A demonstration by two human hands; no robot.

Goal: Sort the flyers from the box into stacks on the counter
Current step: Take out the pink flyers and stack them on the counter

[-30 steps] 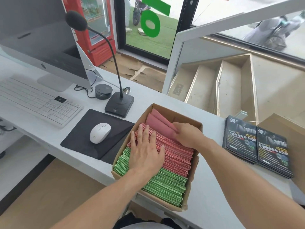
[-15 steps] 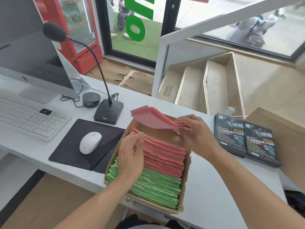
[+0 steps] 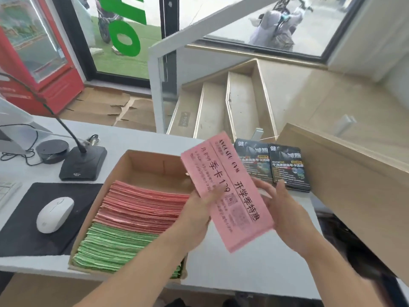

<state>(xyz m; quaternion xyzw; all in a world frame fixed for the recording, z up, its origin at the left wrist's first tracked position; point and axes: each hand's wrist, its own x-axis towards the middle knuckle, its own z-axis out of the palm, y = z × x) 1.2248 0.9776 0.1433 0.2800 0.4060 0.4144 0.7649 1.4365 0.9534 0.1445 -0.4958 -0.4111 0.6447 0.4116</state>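
Fingers (image 3: pixel 212 193) of 2 hands grip pink flyers (image 3: pixel 230 196) (thin bundle).

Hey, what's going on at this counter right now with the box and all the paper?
A person holds a bundle of pink paper flyers between both hands, left hand and right hand, above the right edge of an open brown cardboard box. The box holds pink flyers at the back and green flyers at the front. Two stacks of dark printed flyers lie on the white counter to the right.
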